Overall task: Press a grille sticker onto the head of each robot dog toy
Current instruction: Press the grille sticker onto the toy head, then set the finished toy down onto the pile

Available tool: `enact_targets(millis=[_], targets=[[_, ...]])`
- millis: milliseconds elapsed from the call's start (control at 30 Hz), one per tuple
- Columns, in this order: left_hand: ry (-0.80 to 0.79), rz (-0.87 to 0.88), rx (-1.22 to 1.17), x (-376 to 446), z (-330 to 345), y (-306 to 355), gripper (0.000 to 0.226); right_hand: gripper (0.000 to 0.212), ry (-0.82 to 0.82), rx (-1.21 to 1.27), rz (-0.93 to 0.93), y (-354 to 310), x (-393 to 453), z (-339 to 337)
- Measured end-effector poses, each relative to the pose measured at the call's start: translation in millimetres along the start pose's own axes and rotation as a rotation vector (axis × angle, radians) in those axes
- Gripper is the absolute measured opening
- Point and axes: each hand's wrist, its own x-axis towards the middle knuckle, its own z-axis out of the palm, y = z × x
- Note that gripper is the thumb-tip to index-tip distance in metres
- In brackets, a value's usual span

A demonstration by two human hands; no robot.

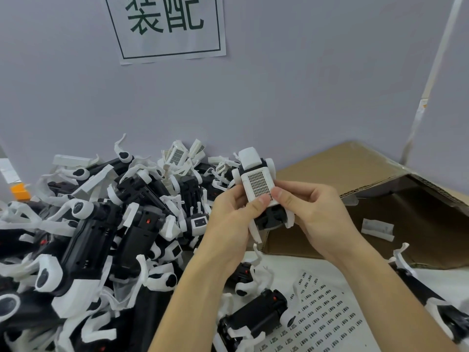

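I hold one black and white robot dog toy (pixel 253 158) up in front of me, its white head panel facing the camera. A dark grille sticker (pixel 258 183) lies on that panel. My left hand (pixel 232 219) grips the toy from the left, its thumb pressing on the sticker's lower edge. My right hand (pixel 312 214) grips it from the right, thumb tip beside the left thumb on the panel. A sticker sheet (pixel 327 323) with several small dark stickers lies on the table below my right forearm.
A large heap of robot dog toys (pixel 96 224) fills the left side; one at the back (pixel 177 154) shows a grille sticker. An open cardboard box (pixel 380 199) stands at right. More toys (pixel 253 318) lie near the sheet. A paper sign (pixel 165 26) hangs on the wall.
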Motion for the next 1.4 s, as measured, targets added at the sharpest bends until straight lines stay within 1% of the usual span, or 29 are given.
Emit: enact_targets(millis=[67,167,200,267,333,367,400,433,467,500,533,567,633,733,800,833,933,967,1000,1033,1067,1100,1133,1200,1233,1267,1300,1333,1400], targets=[[0.045,0.028,0.056,0,0,-3,0.027,0.045,0.000,-0.024,-0.027,2,0,1],[0.069,0.045,0.083,0,-1,-2,0.028,0.040,-0.010,-0.068,-0.067,2,-1,2],[0.082,0.038,0.077,0,0,0,0.029,0.034,-0.008,-0.096,-0.072,0,-2,3],[0.140,0.020,0.053,-1,3,0,0.027,0.020,0.026,-0.247,-0.104,-1,-1,5],[0.254,0.041,0.107,1,5,-3,0.019,0.019,0.089,-0.498,-0.137,-3,-1,9],[0.299,0.046,0.135,2,7,-4,0.012,0.018,0.083,-0.579,-0.135,-3,-2,11],[0.319,0.025,0.143,1,9,-3,0.013,0.017,0.037,-0.607,-0.110,-2,-3,15],[0.313,-0.016,0.104,1,12,-1,0.022,0.023,-0.029,-0.615,-0.074,0,-5,18],[0.291,-0.063,-0.005,1,15,2,0.030,0.030,-0.079,-0.611,-0.041,2,-6,23],[0.271,-0.097,-0.131,1,17,5,0.033,0.032,-0.094,-0.615,-0.028,6,-7,26],[0.250,-0.120,-0.237,1,19,8,0.034,0.030,-0.073,-0.622,-0.038,10,-6,28],[0.212,-0.126,-0.276,0,19,11,0.034,0.027,-0.031,-0.633,-0.054,14,-6,30],[0.165,-0.136,-0.215,-1,19,12,0.031,0.026,0.058,-0.626,-0.029,22,-5,30],[0.238,-0.160,-0.087,-1,17,14,0.025,0.026,0.156,-0.589,0.073,32,-5,28],[0.324,-0.139,0.024,-1,16,16,0.025,0.025,0.172,-0.546,0.162,35,-6,29],[0.368,-0.088,0.116,-1,15,17,0.026,0.029,0.168,-0.519,0.218,36,-6,30],[0.497,0.177,0.468,-5,9,19,0.027,0.041,0.190,-0.379,0.366,42,-4,29],[0.524,0.240,0.513,-6,7,21,0.027,0.039,0.211,-0.326,0.401,42,-2,26],[0.535,0.276,0.516,-7,5,23,0.029,0.036,0.228,-0.284,0.430,41,-1,25],[0.540,0.287,0.495,-7,3,24,0.030,0.037,0.246,-0.225,0.439,38,2,23],[0.540,0.282,0.468,-7,1,25,0.032,0.043,0.274,-0.124,0.427,35,7,20],[0.537,0.272,0.446,-6,-1,25,0.032,0.045,0.326,0.004,0.397,29,13,17],[0.537,0.265,0.433,-5,-2,26,0.033,0.038,0.394,0.119,0.347,19,22,13],[0.546,0.257,0.411,-3,-3,24,0.034,0.018,0.556,0.265,0.209,-9,44,-4],[0.553,0.255,0.396,-3,-3,23,0.034,0.017,0.617,0.340,0.140,-24,55,-15],[0.556,0.251,0.379,-2,-4,23,0.035,0.023,0.661,0.418,0.085,-38,63,-28],[0.557,0.243,0.364,-2,-5,21,0.035,0.029,0.699,0.491,0.070,-49,69,-41],[0.553,0.230,0.355,-2,-6,20,0.035,0.030,0.711,0.549,0.072,-56,72,-51],[0.526,0.206,0.348,-1,-4,18,0.035,0.030,0.644,0.601,0.088,-60,69,-55]])
